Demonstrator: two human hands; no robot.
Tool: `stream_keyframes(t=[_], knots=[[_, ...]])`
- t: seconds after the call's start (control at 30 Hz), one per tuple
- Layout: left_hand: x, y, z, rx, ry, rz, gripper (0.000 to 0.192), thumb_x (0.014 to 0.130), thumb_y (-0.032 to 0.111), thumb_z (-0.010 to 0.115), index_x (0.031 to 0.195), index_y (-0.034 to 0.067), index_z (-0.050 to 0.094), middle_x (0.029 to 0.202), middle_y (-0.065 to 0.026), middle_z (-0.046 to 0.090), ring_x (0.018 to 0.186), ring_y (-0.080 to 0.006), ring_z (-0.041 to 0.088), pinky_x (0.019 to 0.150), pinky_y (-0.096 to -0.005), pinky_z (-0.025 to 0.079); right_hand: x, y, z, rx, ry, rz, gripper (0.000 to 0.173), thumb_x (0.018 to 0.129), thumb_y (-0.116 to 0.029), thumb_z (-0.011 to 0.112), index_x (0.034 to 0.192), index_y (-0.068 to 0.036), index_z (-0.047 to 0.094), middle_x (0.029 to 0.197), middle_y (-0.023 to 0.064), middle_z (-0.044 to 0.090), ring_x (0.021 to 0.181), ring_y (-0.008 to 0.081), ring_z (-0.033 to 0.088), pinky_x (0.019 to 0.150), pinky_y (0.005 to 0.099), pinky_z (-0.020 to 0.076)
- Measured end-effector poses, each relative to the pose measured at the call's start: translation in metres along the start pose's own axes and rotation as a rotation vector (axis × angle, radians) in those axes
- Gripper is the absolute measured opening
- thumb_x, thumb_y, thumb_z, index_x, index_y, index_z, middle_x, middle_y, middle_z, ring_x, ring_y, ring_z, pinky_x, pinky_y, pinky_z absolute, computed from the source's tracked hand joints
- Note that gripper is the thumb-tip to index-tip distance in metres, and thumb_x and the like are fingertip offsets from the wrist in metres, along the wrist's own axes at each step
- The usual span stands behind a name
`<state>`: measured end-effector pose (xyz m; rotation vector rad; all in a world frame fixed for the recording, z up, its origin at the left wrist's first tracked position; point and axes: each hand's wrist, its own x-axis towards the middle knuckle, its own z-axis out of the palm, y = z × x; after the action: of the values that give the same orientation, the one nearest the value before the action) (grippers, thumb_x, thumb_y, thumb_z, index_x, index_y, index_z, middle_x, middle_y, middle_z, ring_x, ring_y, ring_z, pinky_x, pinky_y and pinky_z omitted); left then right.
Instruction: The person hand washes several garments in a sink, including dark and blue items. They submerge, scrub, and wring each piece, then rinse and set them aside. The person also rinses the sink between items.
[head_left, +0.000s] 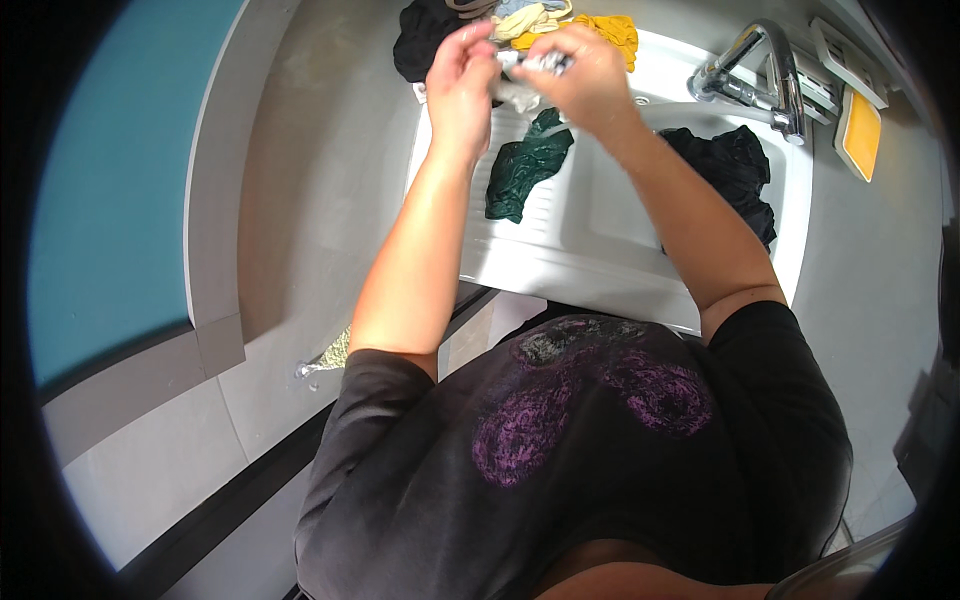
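Note:
My left hand (463, 101) is raised over the left part of a white laundry sink (607, 202), fingers curled beside a small white piece (508, 60). Motion blur hides whether it grips that piece. My right hand (592, 86) is closed around a small black-and-white item (553, 61), too blurred to name. Beneath the hands, a wet dark green cloth garment (526, 169) lies on the sink's ribbed washboard. Whitish cloth (519, 96) shows partly between my hands.
Black wet cloth (724, 180) lies in the basin's right side. Behind my hands are a black garment (424, 45), cream cloth (529, 21) and mustard-yellow cloth (615, 36). A chrome faucet (784, 82) stands back right, near a yellow sponge-like block (861, 135).

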<state>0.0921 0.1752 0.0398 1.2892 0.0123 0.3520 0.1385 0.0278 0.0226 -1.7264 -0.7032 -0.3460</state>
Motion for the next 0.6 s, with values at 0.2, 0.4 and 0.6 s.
stream_keyframes(t=[0.2, 0.4, 0.6], knots=[[-0.104, -0.052, -0.059, 0.718, 0.183, -0.476, 0.025, 0.087, 0.02, 0.061, 0.1, 0.0, 0.067, 0.089, -0.0059, 0.062, 0.08, -0.0114, 0.058, 0.071, -0.0287, 0.048, -0.085, 0.045, 0.013, 0.274, -0.773, 0.277, 0.032, 0.078, -0.03, 0.074, 0.099, -0.006, 0.07, 0.079, 0.0136, 0.069, 0.078, 0.0284, 0.068, 0.074, 0.0347, 0.0518], [-0.146, -0.11, -0.062, 1.508, -0.194, -0.114, 0.078, 0.08, 0.048, 0.067, 0.14, 0.005, 0.041, 0.142, -0.0247, 0.038, 0.133, -0.0418, 0.032, 0.109, -0.057, 0.023, -0.088, 0.141, 0.053, -0.622, -0.192, 0.47, 0.034, 0.083, -0.041, 0.065, 0.089, -0.007, 0.068, 0.094, 0.0165, 0.065, 0.092, 0.0334, 0.063, 0.075, 0.0431, 0.0502], [-0.117, -0.139, -0.052, 1.669, -0.32, -0.225, 0.075, 0.082, 0.039, 0.062, 0.14, -0.002, 0.038, 0.15, -0.024, 0.028, 0.141, -0.041, 0.022, 0.114, -0.0573, 0.016, -0.103, 0.09, 0.061, -0.141, -0.533, 0.126, 0.02, 0.072, -0.031, 0.068, 0.074, -0.012, 0.065, 0.085, 0.0122, 0.061, 0.085, 0.0328, 0.061, 0.07, 0.0435, 0.0487]])
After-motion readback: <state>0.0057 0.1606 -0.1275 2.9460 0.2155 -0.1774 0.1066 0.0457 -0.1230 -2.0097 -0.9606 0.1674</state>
